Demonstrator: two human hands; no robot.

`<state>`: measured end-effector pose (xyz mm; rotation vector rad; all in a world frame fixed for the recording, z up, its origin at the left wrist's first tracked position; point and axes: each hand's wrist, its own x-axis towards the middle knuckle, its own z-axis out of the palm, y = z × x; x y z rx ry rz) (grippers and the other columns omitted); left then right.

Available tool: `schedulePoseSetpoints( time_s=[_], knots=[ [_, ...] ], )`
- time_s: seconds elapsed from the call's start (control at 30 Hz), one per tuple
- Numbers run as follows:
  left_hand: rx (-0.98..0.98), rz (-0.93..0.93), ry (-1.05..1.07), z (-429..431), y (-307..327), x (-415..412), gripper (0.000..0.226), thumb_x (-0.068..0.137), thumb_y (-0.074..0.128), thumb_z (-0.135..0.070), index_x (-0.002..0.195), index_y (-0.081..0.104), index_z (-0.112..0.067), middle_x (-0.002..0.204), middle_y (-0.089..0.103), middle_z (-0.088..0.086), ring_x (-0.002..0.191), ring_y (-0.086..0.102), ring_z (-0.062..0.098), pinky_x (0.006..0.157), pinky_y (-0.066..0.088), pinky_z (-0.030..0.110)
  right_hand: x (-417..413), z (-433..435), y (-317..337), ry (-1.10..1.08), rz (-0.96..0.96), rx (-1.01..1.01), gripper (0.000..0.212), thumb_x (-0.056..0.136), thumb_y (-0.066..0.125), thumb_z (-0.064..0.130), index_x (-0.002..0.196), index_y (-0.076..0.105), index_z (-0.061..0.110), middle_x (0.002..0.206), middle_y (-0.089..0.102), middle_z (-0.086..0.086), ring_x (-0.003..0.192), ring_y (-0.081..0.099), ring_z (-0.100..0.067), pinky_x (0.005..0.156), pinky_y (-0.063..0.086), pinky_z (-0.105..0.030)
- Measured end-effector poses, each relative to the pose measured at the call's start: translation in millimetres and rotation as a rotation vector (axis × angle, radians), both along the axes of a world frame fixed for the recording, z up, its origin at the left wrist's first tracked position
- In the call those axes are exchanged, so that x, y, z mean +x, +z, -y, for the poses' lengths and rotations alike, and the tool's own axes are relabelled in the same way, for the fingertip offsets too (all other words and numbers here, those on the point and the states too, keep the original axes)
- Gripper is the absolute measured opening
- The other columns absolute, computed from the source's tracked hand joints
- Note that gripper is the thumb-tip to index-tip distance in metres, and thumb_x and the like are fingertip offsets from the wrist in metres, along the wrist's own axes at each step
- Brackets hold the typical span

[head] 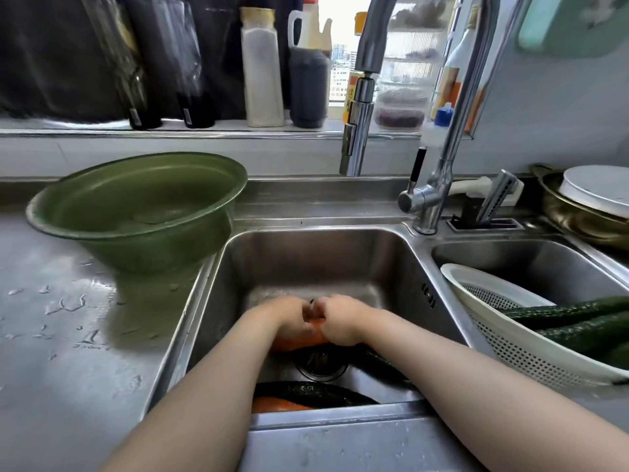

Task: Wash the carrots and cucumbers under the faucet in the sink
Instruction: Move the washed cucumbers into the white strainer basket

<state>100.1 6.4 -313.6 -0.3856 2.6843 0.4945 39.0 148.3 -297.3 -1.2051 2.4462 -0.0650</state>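
Deep in the steel sink [306, 260], my left hand [289, 320] and my right hand [340, 323] are both closed around one orange carrot [299, 342], held just above the drain [321, 364]. The chrome faucet [355, 137] hangs above the sink's back edge; I see no water stream. Another carrot [279, 405] and a dark cucumber [313, 391] lie at the sink's near wall. A second cucumber [384, 364] shows under my right forearm. Washed-looking cucumbers [578, 321] lie in a white colander [503, 338] over the right basin.
A green plastic bowl [136, 212] sits on the wet counter left of the sink. Bottles and jars [262, 69] line the windowsill behind. At the right back stand a peeler [497, 195] and a brass bowl holding a white plate [595, 192].
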Motion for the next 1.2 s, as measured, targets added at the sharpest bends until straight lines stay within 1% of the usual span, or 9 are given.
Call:
schedulePoseSetpoints(
  time_s=[0.1, 0.2, 0.3, 0.37, 0.6, 0.73, 0.87, 1.1, 1.2],
  knots=[
    [0.055, 0.046, 0.005, 1.5, 0.2, 3.1, 0.03, 0.091, 0.071, -0.035, 0.121, 0.072, -0.034, 0.121, 0.069, -0.01, 0.111, 0.062, 0.013, 0.096, 0.047, 0.025, -5.6, 6.1, -7.2, 0.018, -0.032, 0.148, 0.029, 0.104, 0.051, 0.023, 0.129, 0.057, 0.008, 0.119, 0.065, -0.012, 0.112, 0.066, -0.034, 0.081, 0.051, -0.034],
    [0.041, 0.051, 0.002, 3.6, -1.9, 0.3, 0.028, 0.086, 0.078, -0.032, 0.114, 0.073, -0.034, 0.118, 0.066, -0.01, 0.106, 0.061, 0.013, 0.092, 0.048, 0.024, -12.1, 5.6, -6.3, 0.028, -0.044, 0.207, 0.019, 0.102, 0.052, 0.015, 0.121, 0.056, 0.011, 0.103, 0.058, -0.009, 0.073, 0.065, -0.027, 0.046, 0.05, -0.02],
    [0.031, 0.008, 0.026, 7.1, -5.3, -2.9, 0.03, 0.084, 0.081, -0.028, 0.11, 0.068, -0.036, 0.119, 0.066, -0.006, 0.103, 0.061, 0.016, 0.084, 0.046, 0.023, -10.0, 9.0, -10.7, 0.035, -0.113, 0.239, 0.039, 0.094, 0.067, 0.028, 0.128, 0.055, 0.014, 0.12, 0.065, -0.007, 0.102, 0.066, -0.031, 0.067, 0.048, -0.029],
    [0.026, -0.015, 0.027, 8.0, -5.9, -4.2, 0.039, 0.085, 0.08, -0.025, 0.122, 0.067, -0.031, 0.125, 0.066, -0.003, 0.111, 0.062, 0.019, 0.085, 0.045, 0.024, -9.8, 15.2, -18.9, 0.033, -0.179, 0.243, 0.049, 0.088, 0.074, 0.036, 0.13, 0.057, 0.017, 0.122, 0.066, -0.005, 0.11, 0.066, -0.03, 0.073, 0.046, -0.033],
    [0.04, -0.086, -0.018, 6.7, -5.4, -5.4, 0.062, 0.084, 0.08, -0.025, 0.142, 0.058, -0.029, 0.143, 0.059, 0.001, 0.135, 0.049, 0.024, 0.108, 0.044, 0.032, -8.9, 20.4, -35.6, 0.05, -0.295, 0.183, 0.037, 0.091, 0.07, 0.025, 0.126, 0.061, 0.016, 0.12, 0.067, -0.005, 0.111, 0.067, -0.028, 0.074, 0.047, -0.033],
    [0.037, -0.092, -0.037, 5.0, -2.7, -4.5, 0.061, 0.081, 0.082, -0.024, 0.138, 0.061, -0.032, 0.142, 0.059, -0.002, 0.131, 0.053, 0.022, 0.105, 0.047, 0.034, -14.2, 14.1, -20.3, 0.016, -0.216, 0.161, 0.014, 0.084, 0.072, 0.025, 0.096, 0.067, 0.02, 0.092, 0.066, -0.003, 0.09, 0.066, -0.029, 0.067, 0.045, -0.03],
    [0.004, -0.014, -0.038, 2.6, -0.8, -0.4, 0.067, 0.085, 0.081, -0.025, 0.146, 0.054, -0.031, 0.147, 0.055, -0.001, 0.134, 0.052, 0.024, 0.105, 0.045, 0.032, -14.7, 7.1, -10.8, 0.001, -0.194, 0.168, 0.032, 0.085, 0.073, 0.039, 0.111, 0.07, 0.02, 0.107, 0.071, -0.005, 0.101, 0.067, -0.029, 0.071, 0.046, -0.031],
    [-0.056, 0.049, -0.047, -0.3, -5.3, 1.7, 0.057, 0.09, 0.075, -0.032, 0.144, 0.055, -0.033, 0.145, 0.057, 0.003, 0.132, 0.053, 0.027, 0.105, 0.047, 0.037, -11.9, 1.0, -25.8, 0.005, -0.165, 0.308, 0.073, 0.081, 0.075, 0.039, 0.142, 0.034, 0.031, 0.125, 0.065, -0.004, 0.113, 0.066, -0.031, 0.08, 0.053, -0.036],
    [-0.072, 0.002, -0.078, -4.2, -0.9, 1.1, 0.064, 0.089, 0.077, -0.034, 0.148, 0.051, -0.034, 0.148, 0.053, 0.004, 0.137, 0.047, 0.028, 0.111, 0.043, 0.037, -13.2, -1.6, -16.5, 0.005, -0.141, 0.287, 0.066, 0.08, 0.077, 0.039, 0.137, 0.043, 0.03, 0.12, 0.067, -0.005, 0.11, 0.067, -0.031, 0.076, 0.049, -0.032]
  ],
)
